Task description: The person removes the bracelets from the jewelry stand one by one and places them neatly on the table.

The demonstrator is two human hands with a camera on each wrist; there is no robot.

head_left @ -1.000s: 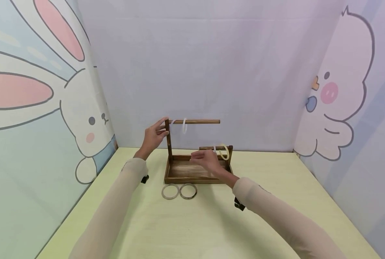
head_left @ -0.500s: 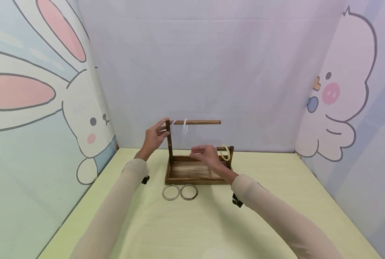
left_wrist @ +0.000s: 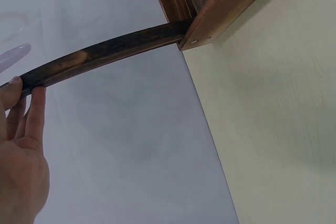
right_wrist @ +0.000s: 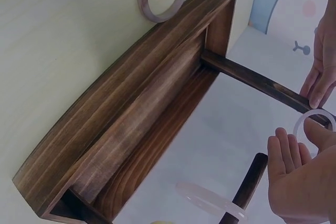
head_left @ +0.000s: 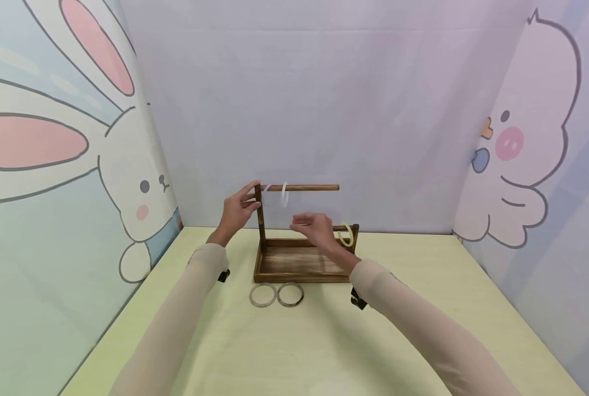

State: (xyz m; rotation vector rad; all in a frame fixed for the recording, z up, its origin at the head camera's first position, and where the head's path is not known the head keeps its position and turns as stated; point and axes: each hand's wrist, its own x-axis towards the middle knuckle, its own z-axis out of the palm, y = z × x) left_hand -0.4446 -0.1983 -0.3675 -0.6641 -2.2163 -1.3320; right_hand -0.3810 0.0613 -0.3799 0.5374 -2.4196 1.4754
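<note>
Seemingly between hangings, pinching upright (head_left: 261, 223) of wooden rack (head_left: 301, 278) near back edge of bench (head_left: 274, 352) with left hand (head_left: 236, 212), holding nothing in loosely straight-fingered right hand (head_left: 318, 229), probably needing a reach down to two grey bangles (head_left: 275, 296) flat in front of rack.

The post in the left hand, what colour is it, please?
The post is dark brown with a paler patch; the left wrist view shows it best.

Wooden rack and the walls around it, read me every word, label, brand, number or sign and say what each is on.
None can be read.
The wooden rack shows no lettering.
The side walls show only drawings, a rabbit and a chick-like figure.
Any marking on the black wrist pieces would be too small to read.
</note>
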